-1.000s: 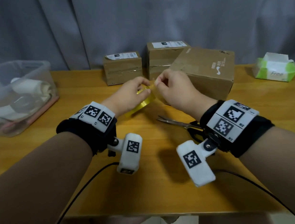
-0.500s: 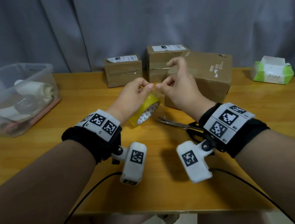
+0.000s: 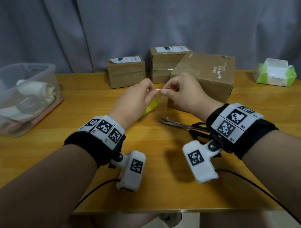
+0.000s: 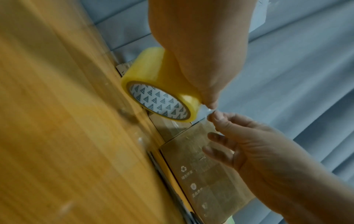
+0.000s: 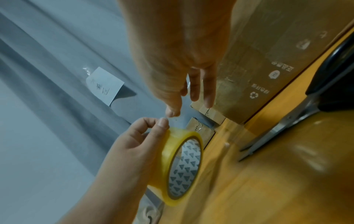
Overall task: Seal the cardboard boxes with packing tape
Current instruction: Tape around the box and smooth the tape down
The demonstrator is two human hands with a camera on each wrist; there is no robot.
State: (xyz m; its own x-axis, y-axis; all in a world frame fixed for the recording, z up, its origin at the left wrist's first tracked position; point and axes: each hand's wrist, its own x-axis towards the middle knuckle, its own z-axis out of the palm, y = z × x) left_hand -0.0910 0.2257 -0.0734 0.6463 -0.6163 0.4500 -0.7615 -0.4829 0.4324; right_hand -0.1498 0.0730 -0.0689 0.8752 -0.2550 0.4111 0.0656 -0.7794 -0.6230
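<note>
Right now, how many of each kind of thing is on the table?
Cardboard boxes: 3, small, middle, big
Tape roll: 1, held by the left hand, with the right hand pinching its loose end
Scissors: 1
Clear plastic bin: 1
Tissue pack: 1
Total: 7

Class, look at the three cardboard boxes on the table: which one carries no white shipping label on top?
The large brown cardboard box on the right, turned at an angle; the small box and middle box both have white labels on top.
</note>
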